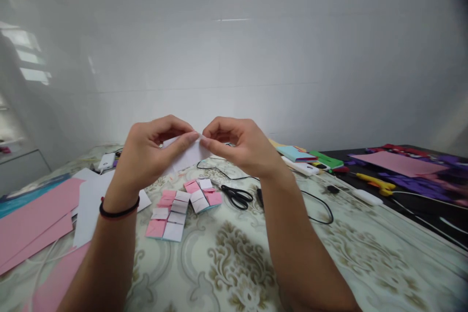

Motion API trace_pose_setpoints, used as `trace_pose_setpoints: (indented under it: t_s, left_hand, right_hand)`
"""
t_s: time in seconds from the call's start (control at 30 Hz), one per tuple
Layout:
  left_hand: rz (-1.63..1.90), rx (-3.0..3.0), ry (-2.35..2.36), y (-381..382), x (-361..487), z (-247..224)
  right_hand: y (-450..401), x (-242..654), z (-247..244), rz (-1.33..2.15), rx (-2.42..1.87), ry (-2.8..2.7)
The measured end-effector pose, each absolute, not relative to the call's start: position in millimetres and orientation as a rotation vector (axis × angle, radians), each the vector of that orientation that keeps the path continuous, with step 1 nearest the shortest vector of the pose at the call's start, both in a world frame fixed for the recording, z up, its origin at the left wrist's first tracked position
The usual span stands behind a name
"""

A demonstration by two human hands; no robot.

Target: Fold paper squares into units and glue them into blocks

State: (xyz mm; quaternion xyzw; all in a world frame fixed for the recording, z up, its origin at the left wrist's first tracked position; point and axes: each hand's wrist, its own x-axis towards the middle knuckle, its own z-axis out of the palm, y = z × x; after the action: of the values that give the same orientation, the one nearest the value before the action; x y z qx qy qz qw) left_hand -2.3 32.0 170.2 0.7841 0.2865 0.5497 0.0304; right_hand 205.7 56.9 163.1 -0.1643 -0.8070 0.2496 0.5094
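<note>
The small white paper piece [188, 156] is held up in the air, pinched at its top edge, hanging at a slight tilt above the desk [256, 253], partly hidden, looks folded.

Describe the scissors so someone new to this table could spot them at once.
Start at the patterned tablecloth in the middle of the view, below the two raised hands. Just right of the pink-and-white folded squares, under the right hand, lie the scissors. They are the only black-handled tool there, beside a thin black cable.
</note>
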Motion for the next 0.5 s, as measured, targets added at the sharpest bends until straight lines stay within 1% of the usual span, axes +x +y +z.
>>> trace_pose_setpoints:
  t_s: [0.17,0.5]
  left_hand:
    - [1.777,2.28,0.869,31,-7,170]
    - [1.613,2.365,0.821,29,-3,172]
  right_hand:
    - [60,208,163,0.573,-0.365,-1.889]
    - [55,197,163,0.513,-0.324,-1.891]
